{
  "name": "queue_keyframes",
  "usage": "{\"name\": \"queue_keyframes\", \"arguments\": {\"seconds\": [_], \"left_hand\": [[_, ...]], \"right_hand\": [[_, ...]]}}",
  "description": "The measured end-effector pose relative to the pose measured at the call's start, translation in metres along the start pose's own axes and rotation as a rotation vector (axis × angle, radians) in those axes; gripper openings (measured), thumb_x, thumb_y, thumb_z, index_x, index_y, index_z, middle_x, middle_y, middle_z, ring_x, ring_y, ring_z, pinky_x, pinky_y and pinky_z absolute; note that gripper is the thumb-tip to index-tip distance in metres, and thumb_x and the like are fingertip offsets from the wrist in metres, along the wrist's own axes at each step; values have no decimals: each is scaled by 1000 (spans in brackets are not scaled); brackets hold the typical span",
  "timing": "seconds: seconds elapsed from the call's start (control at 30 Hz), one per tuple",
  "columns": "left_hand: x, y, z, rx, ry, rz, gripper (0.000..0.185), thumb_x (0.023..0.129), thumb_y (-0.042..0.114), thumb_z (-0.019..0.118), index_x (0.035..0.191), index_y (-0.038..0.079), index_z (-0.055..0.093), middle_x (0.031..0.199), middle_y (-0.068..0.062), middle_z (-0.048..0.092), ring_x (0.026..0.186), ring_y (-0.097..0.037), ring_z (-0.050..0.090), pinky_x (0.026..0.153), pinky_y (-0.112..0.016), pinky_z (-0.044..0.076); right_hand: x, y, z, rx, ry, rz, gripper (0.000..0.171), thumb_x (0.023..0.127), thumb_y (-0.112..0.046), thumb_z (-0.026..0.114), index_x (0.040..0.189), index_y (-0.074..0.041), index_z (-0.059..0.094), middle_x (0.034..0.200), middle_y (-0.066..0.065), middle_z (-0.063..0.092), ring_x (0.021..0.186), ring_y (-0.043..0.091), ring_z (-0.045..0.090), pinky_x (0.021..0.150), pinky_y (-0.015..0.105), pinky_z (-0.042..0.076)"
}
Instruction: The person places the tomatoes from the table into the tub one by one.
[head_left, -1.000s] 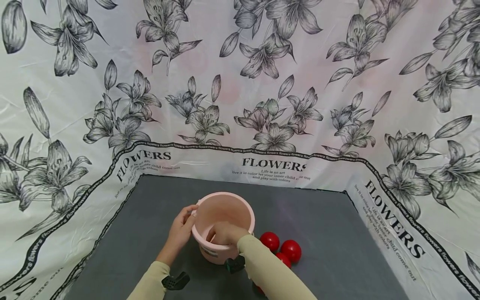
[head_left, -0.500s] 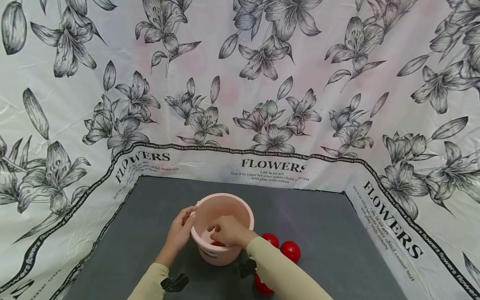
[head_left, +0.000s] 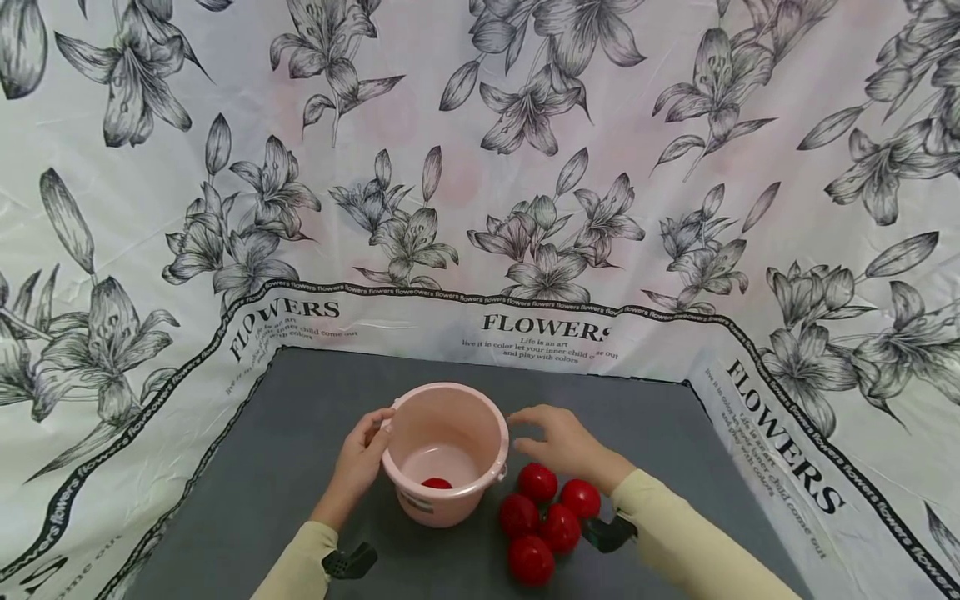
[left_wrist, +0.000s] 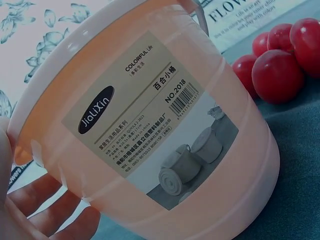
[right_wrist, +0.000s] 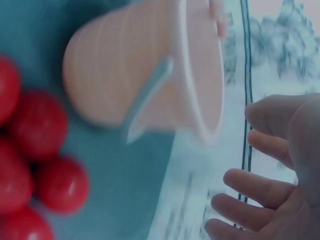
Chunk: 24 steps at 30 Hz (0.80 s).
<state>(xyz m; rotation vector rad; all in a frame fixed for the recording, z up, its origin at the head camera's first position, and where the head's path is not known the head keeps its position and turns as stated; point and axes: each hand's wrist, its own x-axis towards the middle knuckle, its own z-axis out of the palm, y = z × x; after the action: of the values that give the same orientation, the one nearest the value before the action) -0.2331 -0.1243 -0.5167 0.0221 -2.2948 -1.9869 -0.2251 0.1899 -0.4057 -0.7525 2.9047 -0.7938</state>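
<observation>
Pink bucket (head_left: pixel 446 450); red balls (head_left: pixel 546 517); grey mat (head_left: pixel 315 417); white cloth (head_left: pixel 480 167), black lily print.

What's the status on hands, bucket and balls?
Left hand grips pink bucket rim. Right hand empty, fingers relaxed, just right of bucket above five red balls. One ball inside bucket. Nothing in the way.

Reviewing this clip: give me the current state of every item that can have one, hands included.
pink bucket: upright on the grey mat, one red ball inside.
bucket handle: folded down against the side.
loose red balls: five, clustered on the mat beside the bucket.
left hand: gripping the bucket's rim.
right hand: empty, fingers relaxed, above the loose balls, by the bucket's rim.
grey mat: flat, bordered by a flower-printed cloth.
</observation>
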Motion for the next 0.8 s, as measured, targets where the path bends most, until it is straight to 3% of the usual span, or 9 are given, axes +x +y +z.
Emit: {"name": "queue_keyframes", "arguments": {"seconds": [0.27, 0.5, 0.67, 0.8], "left_hand": [[1, -2, 1, -12, 7, 3, 31, 104, 17, 57, 134, 9, 60, 108, -25, 66, 75, -14, 60, 61, -24, 51], [-1, -1, 4, -2, 6, -1, 33, 105, 17, 56, 136, 8, 59, 108, -25, 66, 74, -13, 58, 61, -23, 49], [-7, 13, 4, -1, 12, -3, 32, 104, 12, 54, 135, 4, 59, 109, -30, 65, 77, -19, 59, 62, -23, 48], [-13, 27, 0, -11, 14, 11, 31, 104, 9, 54, 134, 2, 59, 110, -32, 64, 78, -19, 60, 62, -22, 48]], "right_hand": [[-60, 46, -44, 14, 18, 165, 39, 97, -23, 69, 133, -8, 65, 137, 18, 64, 122, 42, 62, 96, 56, 54], [-107, 81, -65, 30, 32, 287, 48, 98, -30, 67, 139, -7, 60, 140, 24, 60, 119, 43, 63, 87, 49, 57], [-132, 101, -70, 75, 42, 362, 52, 101, -31, 64, 143, -3, 54, 141, 30, 57, 117, 45, 64, 80, 46, 59], [-142, 111, -66, 117, 53, 425, 54, 102, -30, 62, 146, 0, 50, 142, 31, 55, 118, 44, 64, 83, 46, 59]]}}
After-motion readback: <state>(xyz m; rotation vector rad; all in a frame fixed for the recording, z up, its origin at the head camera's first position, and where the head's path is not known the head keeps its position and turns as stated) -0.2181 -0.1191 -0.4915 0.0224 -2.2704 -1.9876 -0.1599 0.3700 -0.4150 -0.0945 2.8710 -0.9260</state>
